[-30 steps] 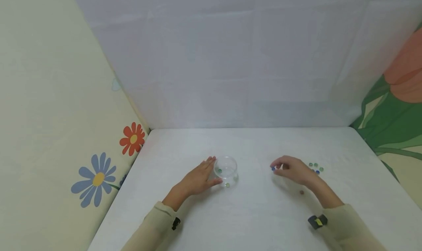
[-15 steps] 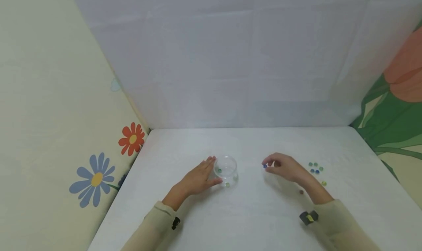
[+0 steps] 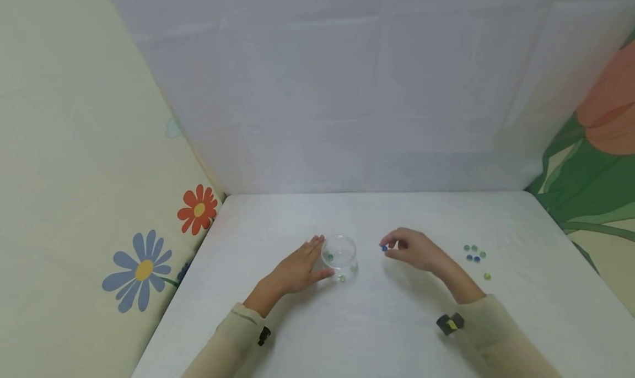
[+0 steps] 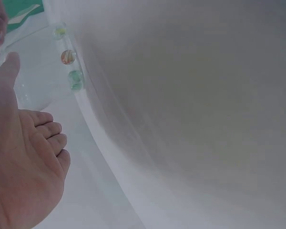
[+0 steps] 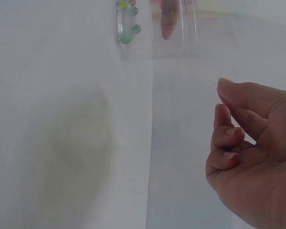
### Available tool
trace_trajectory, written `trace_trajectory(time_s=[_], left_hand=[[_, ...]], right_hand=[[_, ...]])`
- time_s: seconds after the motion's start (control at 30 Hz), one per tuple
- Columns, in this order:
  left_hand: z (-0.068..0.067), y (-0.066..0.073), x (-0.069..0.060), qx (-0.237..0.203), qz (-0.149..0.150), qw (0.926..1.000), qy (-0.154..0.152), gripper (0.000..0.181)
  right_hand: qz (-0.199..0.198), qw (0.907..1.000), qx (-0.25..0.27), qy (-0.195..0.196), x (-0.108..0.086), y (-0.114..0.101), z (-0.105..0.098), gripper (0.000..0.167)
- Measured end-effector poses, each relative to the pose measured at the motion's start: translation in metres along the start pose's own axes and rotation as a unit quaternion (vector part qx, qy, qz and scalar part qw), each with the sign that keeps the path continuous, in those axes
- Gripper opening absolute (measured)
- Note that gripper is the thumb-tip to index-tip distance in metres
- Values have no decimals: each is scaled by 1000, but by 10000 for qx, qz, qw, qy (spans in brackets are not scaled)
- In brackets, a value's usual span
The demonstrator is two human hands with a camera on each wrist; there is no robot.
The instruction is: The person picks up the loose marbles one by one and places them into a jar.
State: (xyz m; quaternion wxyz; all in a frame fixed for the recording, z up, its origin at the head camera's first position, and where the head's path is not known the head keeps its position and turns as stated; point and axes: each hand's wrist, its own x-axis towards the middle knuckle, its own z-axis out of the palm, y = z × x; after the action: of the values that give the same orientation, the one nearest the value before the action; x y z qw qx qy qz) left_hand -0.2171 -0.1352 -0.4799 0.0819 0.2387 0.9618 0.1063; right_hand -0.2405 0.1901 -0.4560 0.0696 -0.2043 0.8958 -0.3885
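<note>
Our right hand [image 3: 412,249] pinches a blue marble [image 3: 384,248] to the right of the clear jar [image 3: 347,270] that our left hand [image 3: 294,269] flanks, fingers extended; so slight a pinch could let the smooth sphere slip.

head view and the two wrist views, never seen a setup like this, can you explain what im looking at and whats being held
There is no machine here, just a person's bare left hand and right hand. The head picture comes from a camera worn on the head, looking forward and down. The other two come from a camera on each wrist, so they look tilted.

On the white surface stands a clear container with a few green, yellowish and orange marbles low inside. Off to the right lie loose marbles, green, blue and yellow-green.

The right hand pinches a small blue marble. The left hand lies along the container's side, fingers fairly straight.
</note>
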Motion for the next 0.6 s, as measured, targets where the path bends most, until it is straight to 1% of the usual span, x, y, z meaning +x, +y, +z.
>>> trace_trajectory(time_s=[0.27, 0.5, 0.6], left_hand=[[3, -3, 0, 39, 61, 10000, 54, 92], [5, -3, 2, 34, 41, 10000, 60, 92], [5, -4, 2, -13, -15, 10000, 19, 92]], right_hand=[[-123, 9999, 60, -102, 6, -10, 9, 19], [-177, 9996, 27, -222, 13, -19, 14, 19], [-178, 9994, 93, -266, 18, -24, 18, 20]])
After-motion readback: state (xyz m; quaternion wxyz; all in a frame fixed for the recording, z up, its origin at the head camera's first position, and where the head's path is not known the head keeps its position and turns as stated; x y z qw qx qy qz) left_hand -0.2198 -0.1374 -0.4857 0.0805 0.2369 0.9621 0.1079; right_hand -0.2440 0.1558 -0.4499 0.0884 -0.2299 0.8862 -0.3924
